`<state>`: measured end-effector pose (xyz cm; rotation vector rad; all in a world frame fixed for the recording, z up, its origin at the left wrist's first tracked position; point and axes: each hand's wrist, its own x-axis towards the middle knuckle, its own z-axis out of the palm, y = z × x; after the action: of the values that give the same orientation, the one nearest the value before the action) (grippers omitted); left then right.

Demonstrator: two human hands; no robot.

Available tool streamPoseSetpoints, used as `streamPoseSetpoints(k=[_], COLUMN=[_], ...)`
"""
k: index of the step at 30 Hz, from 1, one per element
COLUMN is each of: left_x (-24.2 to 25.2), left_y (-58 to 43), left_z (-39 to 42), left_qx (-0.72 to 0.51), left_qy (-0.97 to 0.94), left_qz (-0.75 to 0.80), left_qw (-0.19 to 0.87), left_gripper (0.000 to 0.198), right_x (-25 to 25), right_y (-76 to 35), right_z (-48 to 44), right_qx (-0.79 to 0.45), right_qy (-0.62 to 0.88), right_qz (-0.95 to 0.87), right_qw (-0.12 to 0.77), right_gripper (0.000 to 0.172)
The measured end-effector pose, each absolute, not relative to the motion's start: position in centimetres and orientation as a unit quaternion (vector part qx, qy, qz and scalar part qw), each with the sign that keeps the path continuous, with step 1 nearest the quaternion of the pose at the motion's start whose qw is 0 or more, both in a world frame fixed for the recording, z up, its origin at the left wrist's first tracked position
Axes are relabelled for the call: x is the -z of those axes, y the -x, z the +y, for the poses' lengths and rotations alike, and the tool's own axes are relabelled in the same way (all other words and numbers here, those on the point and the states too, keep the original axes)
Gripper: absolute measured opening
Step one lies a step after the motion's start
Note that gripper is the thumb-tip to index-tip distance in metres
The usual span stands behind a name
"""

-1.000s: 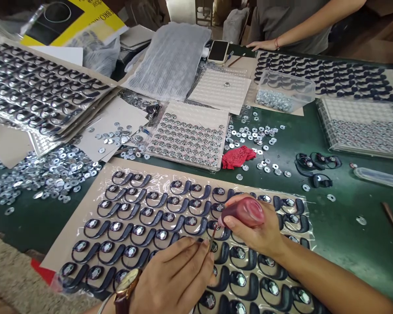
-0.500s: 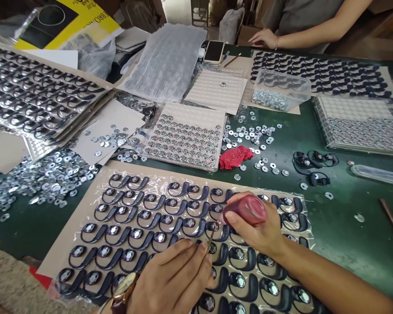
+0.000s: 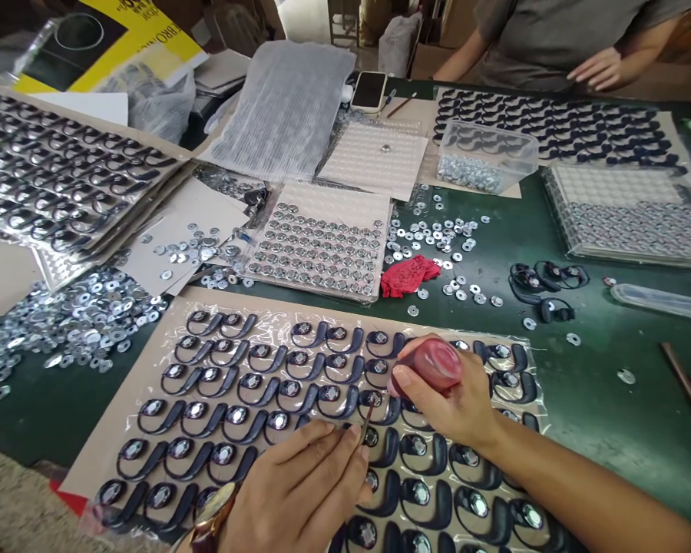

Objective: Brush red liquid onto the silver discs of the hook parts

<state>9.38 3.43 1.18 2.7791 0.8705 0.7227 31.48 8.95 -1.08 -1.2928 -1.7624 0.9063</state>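
Note:
My right hand [image 3: 457, 399] is wrapped round a small red squeeze bottle [image 3: 431, 367], its narrow end pointing down-left. My left hand [image 3: 299, 491], with a watch [image 3: 216, 503] on the wrist, pinches a thin pointed tool [image 3: 367, 421]. The tool's tip touches or nearly touches a round metallic piece [image 3: 371, 399] in one dark curved part. Many such curved parts [image 3: 197, 411] lie in rows on a plastic-covered brown sheet [image 3: 109, 430] under both hands.
Loose washers [image 3: 92, 322] are heaped at the left. Behind the sheet are a tray of round pieces [image 3: 322, 246], a red cloth [image 3: 408, 275], a clear box [image 3: 487, 157] and a phone [image 3: 369, 91]. A person in grey [image 3: 553, 46] is across the green table.
The view has shifted slightly. Across the table, the person's hand has left the table edge and another hand now shows farther right. My hands keep their grips, almost unmoved.

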Motion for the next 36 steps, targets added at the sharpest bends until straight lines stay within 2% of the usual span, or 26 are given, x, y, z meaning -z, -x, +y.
streamPoseSetpoints(k=[16, 22, 25, 28, 30, 32, 36], left_x=[-1.6, -1.7, -1.5, -1.4, -1.4, -1.5, -1.3], left_y=[-8.4, -8.4, -8.4, -8.3, -8.2, -8.2, -8.6], left_z=[4.9, 5.9, 6.1, 6.1, 6.0, 5.6, 4.7], left_qx=[-0.268, -0.299, -0.313, -0.321, -0.303, -0.283, -0.241], left_qy=[-0.886, -0.823, -0.8, -0.802, -0.828, -0.865, -0.926], left_qz=[0.302, 0.374, 0.397, 0.388, 0.359, 0.314, 0.25], left_qw=[0.228, 0.307, 0.323, 0.321, 0.306, 0.27, 0.149], left_gripper=[0.033, 0.024, 0.021, 0.023, 0.027, 0.029, 0.026], right_x=[1.4, 1.5, 1.5, 0.8, -0.3, -1.6, -3.9], right_y=[-31.5, -31.3, -31.1, -31.1, -31.5, -32.4, -34.8], right_z=[8.8, 8.8, 8.7, 8.8, 8.9, 9.2, 10.0], right_qx=[-0.35, -0.325, -0.314, -0.346, -0.419, -0.509, -0.617], right_qy=[0.499, 0.449, 0.415, 0.401, 0.417, 0.448, 0.466], right_qz=[-0.691, -0.716, -0.723, -0.703, -0.659, -0.602, -0.557], right_qw=[0.388, 0.425, 0.454, 0.475, 0.466, 0.423, 0.303], right_gripper=[0.013, 0.014, 0.02, 0.024, 0.017, 0.01, 0.022])
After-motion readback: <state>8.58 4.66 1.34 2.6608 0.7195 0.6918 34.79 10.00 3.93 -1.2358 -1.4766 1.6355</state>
